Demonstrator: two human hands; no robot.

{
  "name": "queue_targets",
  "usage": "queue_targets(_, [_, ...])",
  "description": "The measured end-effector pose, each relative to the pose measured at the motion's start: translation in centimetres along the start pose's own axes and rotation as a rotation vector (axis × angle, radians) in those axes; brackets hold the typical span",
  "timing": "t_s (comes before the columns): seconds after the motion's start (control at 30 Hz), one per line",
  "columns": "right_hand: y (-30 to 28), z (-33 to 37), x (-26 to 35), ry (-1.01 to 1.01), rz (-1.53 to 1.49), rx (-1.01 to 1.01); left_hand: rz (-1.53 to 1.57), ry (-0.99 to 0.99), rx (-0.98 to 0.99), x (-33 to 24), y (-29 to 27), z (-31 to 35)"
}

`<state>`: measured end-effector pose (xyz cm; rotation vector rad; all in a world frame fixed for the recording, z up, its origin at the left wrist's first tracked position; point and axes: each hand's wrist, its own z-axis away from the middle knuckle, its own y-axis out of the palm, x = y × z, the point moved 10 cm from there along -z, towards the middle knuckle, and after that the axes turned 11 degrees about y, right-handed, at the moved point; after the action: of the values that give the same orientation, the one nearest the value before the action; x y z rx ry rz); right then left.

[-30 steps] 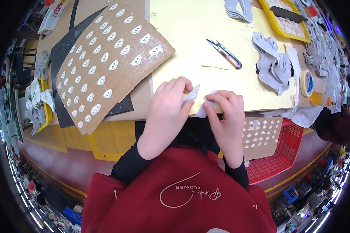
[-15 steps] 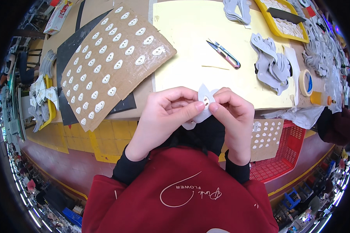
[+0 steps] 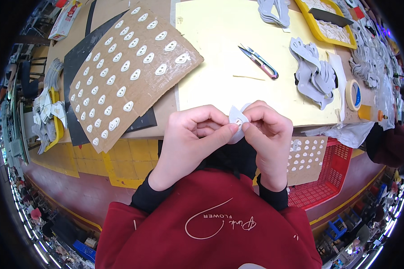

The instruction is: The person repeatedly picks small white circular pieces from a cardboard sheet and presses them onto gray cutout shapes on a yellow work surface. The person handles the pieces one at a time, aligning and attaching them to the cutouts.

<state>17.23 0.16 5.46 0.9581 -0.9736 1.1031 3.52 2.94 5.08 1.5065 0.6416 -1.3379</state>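
Note:
Between my two hands, close to the table's front edge, is a pale grey cut piece (image 3: 235, 115) of soft sheet material. A small white oval patch (image 3: 239, 121) with holes lies on it. My left hand (image 3: 195, 141) pinches the piece from the left, thumb on top by the patch. From the other side, my right hand (image 3: 268, 134) grips it with thumb and forefinger, the thumbtip close to the patch. Fingers hide much of the piece. Beyond my hands, thread snips (image 3: 259, 62) lie on the yellow sheet (image 3: 211, 45).
At left, a cardboard sheet (image 3: 143, 89) carries rows of white oval patches over a black board (image 3: 141, 122). Grey pieces (image 3: 313, 74) lie in a heap at right, near a tape roll (image 3: 353, 95) and yellow tray (image 3: 351, 43). A red basket (image 3: 330, 175) sits below the table.
The grey piece has tilted and folded between my fingers, so less of it shows. Its lower part no longer hangs below my thumbs. The cardboard sheet appears shifted slightly left.

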Motion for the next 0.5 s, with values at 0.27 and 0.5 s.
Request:
queue_targets(0.27, [0.2, -0.3, 0.3, 0.034, 0.087, 0.119, -0.04, -0.023, 0.079, 0.0, -0.4, -0.2])
queue_targets(0.5, [0.6, -0.1, 1.3, -0.091, 0.186, 0.077, -0.089, 0.001, 0.147, -0.3, 0.2, -0.3])
